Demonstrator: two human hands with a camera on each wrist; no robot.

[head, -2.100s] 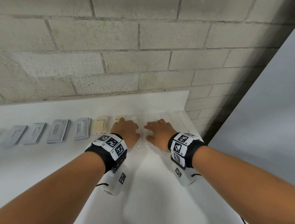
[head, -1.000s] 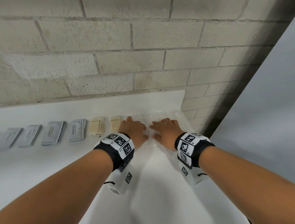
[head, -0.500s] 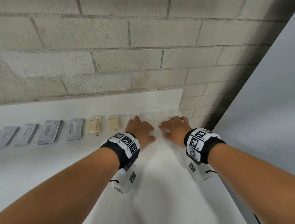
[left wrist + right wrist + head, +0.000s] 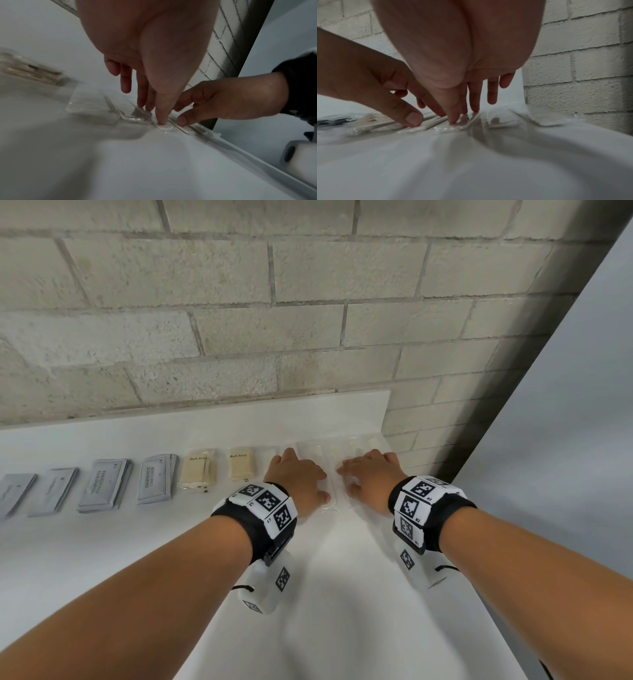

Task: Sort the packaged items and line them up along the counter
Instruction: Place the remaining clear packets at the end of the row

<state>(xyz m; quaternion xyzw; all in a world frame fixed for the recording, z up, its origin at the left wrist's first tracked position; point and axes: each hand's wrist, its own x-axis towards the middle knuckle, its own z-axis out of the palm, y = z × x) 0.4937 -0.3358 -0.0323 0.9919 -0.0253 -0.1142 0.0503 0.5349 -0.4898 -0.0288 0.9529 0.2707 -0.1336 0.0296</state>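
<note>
Flat clear plastic packets [image 4: 330,467] lie at the right end of the white counter [image 4: 308,594], some holding white cotton items. My left hand [image 4: 298,479] and right hand [image 4: 371,477] rest side by side on them, palms down. In the left wrist view the left hand [image 4: 159,106] presses its thumb and straight fingertips onto a clear packet [image 4: 96,102] over a round white pad [image 4: 165,127]. In the right wrist view the right hand [image 4: 462,108] presses its thumb and fingertips onto the clear packets [image 4: 496,119]. Neither hand grips anything.
A row runs left along the wall: two beige bath soap packets [image 4: 241,465] [image 4: 198,472], then several grey sachets [image 4: 156,481] [image 4: 102,487] [image 4: 51,491]. The counter's right edge [image 4: 455,570] drops off just beside my right wrist. A block wall [image 4: 308,330] stands behind.
Both hands have slid right along the counter on the clear packets. The left hand has come off the nearer soap packet, which now shows in full.
</note>
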